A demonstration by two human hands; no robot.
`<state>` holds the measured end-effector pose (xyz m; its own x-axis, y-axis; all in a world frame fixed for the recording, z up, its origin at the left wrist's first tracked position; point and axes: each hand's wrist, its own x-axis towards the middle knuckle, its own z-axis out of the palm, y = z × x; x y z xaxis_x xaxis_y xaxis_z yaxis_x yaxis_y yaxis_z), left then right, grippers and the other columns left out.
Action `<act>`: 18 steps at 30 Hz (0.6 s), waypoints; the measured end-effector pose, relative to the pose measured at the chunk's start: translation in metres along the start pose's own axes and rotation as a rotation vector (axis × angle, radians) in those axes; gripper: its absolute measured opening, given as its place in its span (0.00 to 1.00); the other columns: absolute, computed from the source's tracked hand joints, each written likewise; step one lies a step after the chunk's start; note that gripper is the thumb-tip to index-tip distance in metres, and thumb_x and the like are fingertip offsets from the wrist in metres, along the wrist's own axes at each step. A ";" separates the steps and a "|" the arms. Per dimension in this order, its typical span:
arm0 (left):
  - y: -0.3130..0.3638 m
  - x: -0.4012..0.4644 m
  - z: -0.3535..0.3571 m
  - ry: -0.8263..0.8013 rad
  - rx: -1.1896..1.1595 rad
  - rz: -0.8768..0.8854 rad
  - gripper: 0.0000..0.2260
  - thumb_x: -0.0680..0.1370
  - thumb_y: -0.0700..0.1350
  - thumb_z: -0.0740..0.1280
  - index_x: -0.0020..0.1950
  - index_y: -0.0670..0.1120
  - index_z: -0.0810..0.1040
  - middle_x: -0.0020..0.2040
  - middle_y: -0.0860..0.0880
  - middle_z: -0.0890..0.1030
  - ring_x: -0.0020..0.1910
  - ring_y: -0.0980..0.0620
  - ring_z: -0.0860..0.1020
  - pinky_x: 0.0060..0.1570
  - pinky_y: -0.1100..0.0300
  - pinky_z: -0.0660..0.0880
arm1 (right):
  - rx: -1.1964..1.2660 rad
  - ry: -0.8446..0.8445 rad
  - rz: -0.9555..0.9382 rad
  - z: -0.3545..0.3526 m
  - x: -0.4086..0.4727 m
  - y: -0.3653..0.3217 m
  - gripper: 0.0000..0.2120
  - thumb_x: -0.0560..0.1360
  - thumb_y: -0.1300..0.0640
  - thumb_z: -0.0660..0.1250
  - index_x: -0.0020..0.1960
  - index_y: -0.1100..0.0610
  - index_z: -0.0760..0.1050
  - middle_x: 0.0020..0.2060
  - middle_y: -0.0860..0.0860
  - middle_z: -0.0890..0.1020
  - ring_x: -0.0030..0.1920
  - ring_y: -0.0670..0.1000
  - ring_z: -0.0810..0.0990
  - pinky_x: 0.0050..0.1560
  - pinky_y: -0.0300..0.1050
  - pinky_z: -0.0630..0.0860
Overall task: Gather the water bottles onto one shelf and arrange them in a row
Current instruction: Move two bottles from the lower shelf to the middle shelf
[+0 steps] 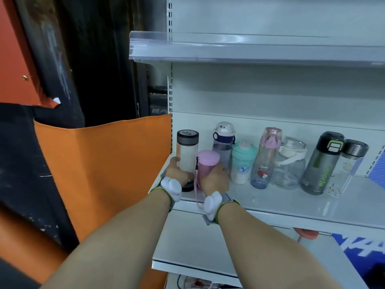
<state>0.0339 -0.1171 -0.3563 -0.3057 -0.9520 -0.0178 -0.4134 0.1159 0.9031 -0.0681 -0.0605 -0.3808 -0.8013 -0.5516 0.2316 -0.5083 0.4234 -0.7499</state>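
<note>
While both hands are up at the middle shelf (pixel 291 207), each one has a bottle: the left hand (pixel 180 171) is wrapped round the lower part of a clear glass bottle with a grey metal cap (pixel 187 152), thumb curled onto its left side, and the right hand (pixel 214 180) grips a pink bottle (pixel 207 162) round its lower body, fingers curled behind it so I can't really tell how they sit. Those two bottles are right next to each other at the far left end of the shelf, pretty much touching, and the pink one's strap (pixel 196 192) dangles down over the shelf's front edge.

Rest of the row runs off to the right on the same shelf, all upright (well, the fisheye makes them look like they're leaning): a grey bottle with a navy collar and white dome lid (pixel 223 142) set further back, a white cup with a mint lid (pixel 242 162), a tall pink-lidded clear bottle with a cartoon print (pixel 265 157), a squat clear jug with a white handle (pixel 290 163), a smoky grey bottle with green lettering and a black flip lid (pixel 321 163), and a slim clear bottle with a dark metal cap (pixel 346 168) just beside it.

Both wrists have white sensor things strapped on. Orange panel (pixel 104 163) sits left of the rack, and something blue (pixel 378 163) is at the right edge
</note>
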 end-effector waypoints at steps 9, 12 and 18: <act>-0.005 0.011 0.002 0.042 0.036 -0.002 0.28 0.74 0.40 0.70 0.71 0.50 0.63 0.40 0.51 0.72 0.41 0.47 0.76 0.36 0.61 0.72 | -0.038 -0.138 0.065 0.007 0.010 -0.006 0.28 0.74 0.56 0.70 0.69 0.61 0.62 0.66 0.58 0.70 0.64 0.59 0.73 0.54 0.48 0.73; -0.002 0.001 0.001 0.040 0.004 -0.012 0.26 0.76 0.37 0.68 0.71 0.46 0.63 0.50 0.48 0.73 0.43 0.49 0.73 0.39 0.64 0.72 | -0.021 -0.153 0.087 0.003 -0.001 -0.010 0.29 0.74 0.55 0.70 0.69 0.62 0.62 0.65 0.59 0.70 0.64 0.59 0.74 0.56 0.48 0.73; 0.009 -0.025 -0.013 0.170 0.060 -0.041 0.37 0.64 0.48 0.73 0.69 0.42 0.63 0.54 0.39 0.78 0.51 0.38 0.79 0.50 0.47 0.79 | 0.006 -0.061 0.068 -0.018 -0.022 -0.015 0.27 0.73 0.56 0.70 0.67 0.65 0.64 0.64 0.62 0.71 0.64 0.61 0.73 0.58 0.49 0.72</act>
<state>0.0489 -0.0964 -0.3422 -0.1402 -0.9899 0.0229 -0.4743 0.0875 0.8760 -0.0485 -0.0418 -0.3632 -0.8128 -0.5650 0.1420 -0.4514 0.4567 -0.7666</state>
